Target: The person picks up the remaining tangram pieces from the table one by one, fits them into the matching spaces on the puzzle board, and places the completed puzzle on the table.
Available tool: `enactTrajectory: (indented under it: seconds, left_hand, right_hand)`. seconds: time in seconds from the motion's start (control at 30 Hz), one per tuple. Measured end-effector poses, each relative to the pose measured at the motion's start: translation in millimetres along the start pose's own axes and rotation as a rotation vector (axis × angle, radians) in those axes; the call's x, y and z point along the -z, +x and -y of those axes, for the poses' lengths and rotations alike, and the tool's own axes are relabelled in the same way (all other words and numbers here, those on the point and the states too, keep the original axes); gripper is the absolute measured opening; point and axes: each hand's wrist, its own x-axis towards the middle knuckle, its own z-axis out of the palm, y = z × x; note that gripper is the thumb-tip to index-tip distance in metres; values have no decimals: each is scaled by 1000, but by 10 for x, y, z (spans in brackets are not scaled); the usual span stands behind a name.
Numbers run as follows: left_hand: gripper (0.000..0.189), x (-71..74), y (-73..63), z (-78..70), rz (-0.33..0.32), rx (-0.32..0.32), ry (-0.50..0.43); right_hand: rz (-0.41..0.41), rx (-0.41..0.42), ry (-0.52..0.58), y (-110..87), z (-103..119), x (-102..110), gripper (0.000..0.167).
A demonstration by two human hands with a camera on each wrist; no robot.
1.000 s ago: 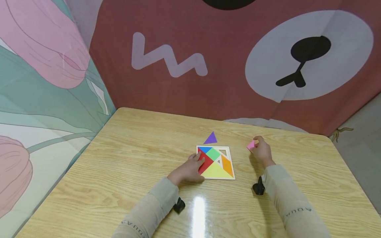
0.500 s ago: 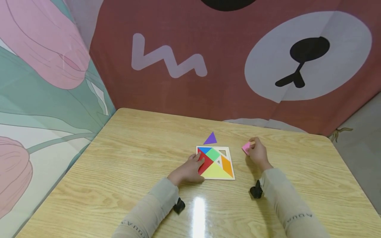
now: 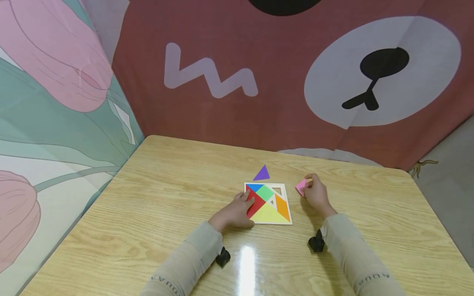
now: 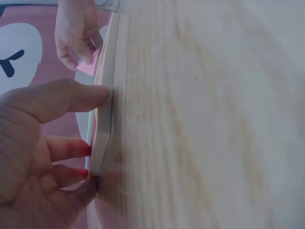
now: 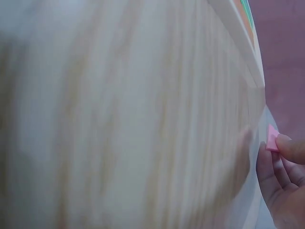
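My left hand (image 3: 235, 211) holds the near left corner of a square white tangram tray (image 3: 283, 193). In the left wrist view its thumb (image 4: 90, 98) presses the tray's side, and other fingertips lie on the red triangle (image 3: 258, 205) and along the edge. My right hand (image 3: 316, 196) pinches a pink tangram piece (image 3: 300, 188) between thumb and fingers, to the right of the tray. The tray also bears blue, green, orange (image 3: 282, 206) and yellow (image 3: 271, 214) pieces. Two white recesses with small triangular holes show at its right side.
A purple triangle (image 3: 262, 174) lies on the wooden table (image 3: 177, 185) just beyond the tray's far edge. Behind the table hangs a brown cloth (image 3: 274, 102) with a bear face. A patterned floral cloth (image 3: 55, 123) borders the left side.
My right hand has moved left toward the tray with the pink piece, now showing more of it between its fingers. The left hand and tray have stayed in place.
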Motion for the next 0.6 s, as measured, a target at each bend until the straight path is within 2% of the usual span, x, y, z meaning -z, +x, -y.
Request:
enactTrajectory:
  seconds: [0.6]
  left_hand:
    - [73, -5, 25, 7, -6, 7, 36]
  right_hand:
    - [31, -34, 106, -125, 166, -129, 36]
